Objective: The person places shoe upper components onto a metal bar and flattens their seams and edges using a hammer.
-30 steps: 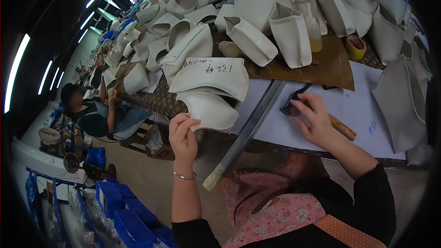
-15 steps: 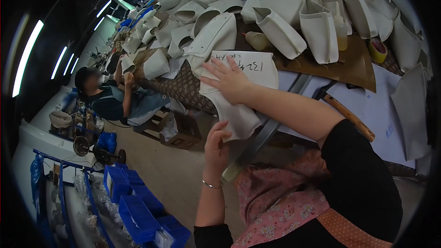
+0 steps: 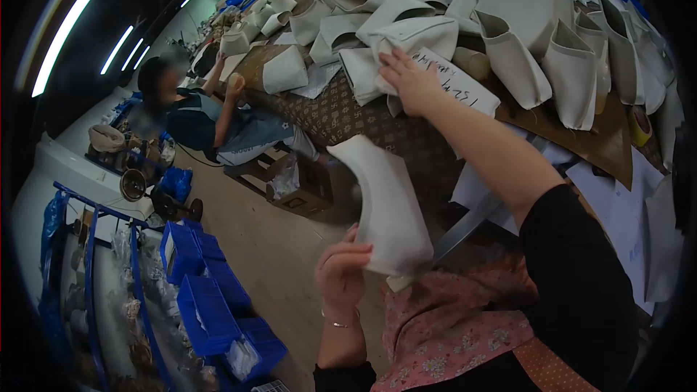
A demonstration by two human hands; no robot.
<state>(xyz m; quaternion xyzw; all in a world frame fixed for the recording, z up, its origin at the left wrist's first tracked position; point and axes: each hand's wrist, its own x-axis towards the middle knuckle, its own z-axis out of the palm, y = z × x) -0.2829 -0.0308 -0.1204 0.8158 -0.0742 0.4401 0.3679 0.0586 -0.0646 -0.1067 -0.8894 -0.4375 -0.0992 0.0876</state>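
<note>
My left hand (image 3: 345, 272) pinches the lower edge of a curved off-white leather piece (image 3: 388, 207), which hangs in front of the table, apart from the pile. My right hand (image 3: 412, 83) lies on a stack of white pieces at the table edge, fingers stretched out. Under and beside its palm is a white panel (image 3: 468, 94) with black handwriting, partly covered by my hand and forearm. Just behind my right fingers sits a folded white leather piece (image 3: 425, 33).
Many white leather pieces (image 3: 573, 72) stand across the brown patterned table (image 3: 319, 105). A yellow tape roll (image 3: 640, 125) lies at right. A seated co-worker (image 3: 196, 112) handles pieces at left. Blue bins (image 3: 207, 312) and a cardboard box (image 3: 301, 192) stand on the floor.
The curved leather piece has come away from the stack and is now in my left hand. My right hand and the written panel shifted up and right in view; the camera has turned too.
</note>
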